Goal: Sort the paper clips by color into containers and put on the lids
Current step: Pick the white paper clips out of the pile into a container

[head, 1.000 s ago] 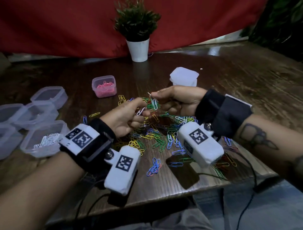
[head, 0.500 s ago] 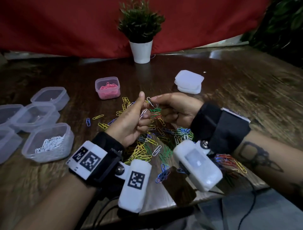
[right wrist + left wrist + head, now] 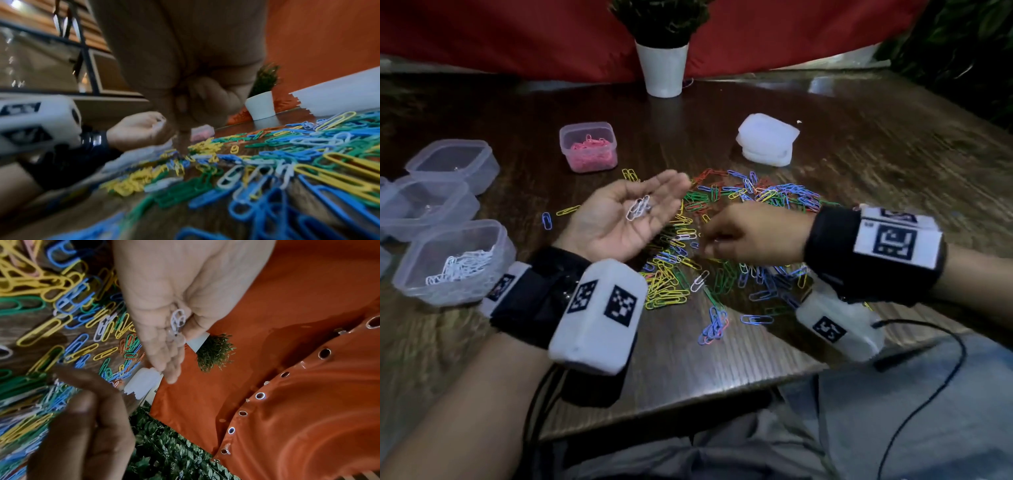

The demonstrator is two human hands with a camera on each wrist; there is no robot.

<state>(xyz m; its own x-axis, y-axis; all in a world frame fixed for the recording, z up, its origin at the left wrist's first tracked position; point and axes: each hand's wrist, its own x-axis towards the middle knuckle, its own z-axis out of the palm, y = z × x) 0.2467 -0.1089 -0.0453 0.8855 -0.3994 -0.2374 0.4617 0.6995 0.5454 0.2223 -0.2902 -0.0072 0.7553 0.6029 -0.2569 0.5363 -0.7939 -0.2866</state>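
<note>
My left hand (image 3: 616,222) lies palm up and open above the table, left of the pile. A few white paper clips (image 3: 638,208) rest loose on its palm, also seen as white clips (image 3: 177,319) in the left wrist view. The mixed pile of coloured clips (image 3: 667,291) is spread over the middle of the table. My right hand (image 3: 750,236) is low over the pile, its index finger (image 3: 183,142) reaching down beside a white clip (image 3: 202,156); its other fingers are curled, and blur hides whether it pinches anything. A container of white clips (image 3: 453,263) stands at the left.
A pink-clip container (image 3: 588,147) sits behind the pile. Empty clear containers (image 3: 453,164) stand at the far left, a stack of lids (image 3: 767,140) at back right, a potted plant (image 3: 663,68) at the back. The table's front edge (image 3: 688,397) is near my wrists.
My left hand, which was pinching a white clip against the right hand, has turned palm up and opened with the clips on it. My right hand dropped onto the pile.
</note>
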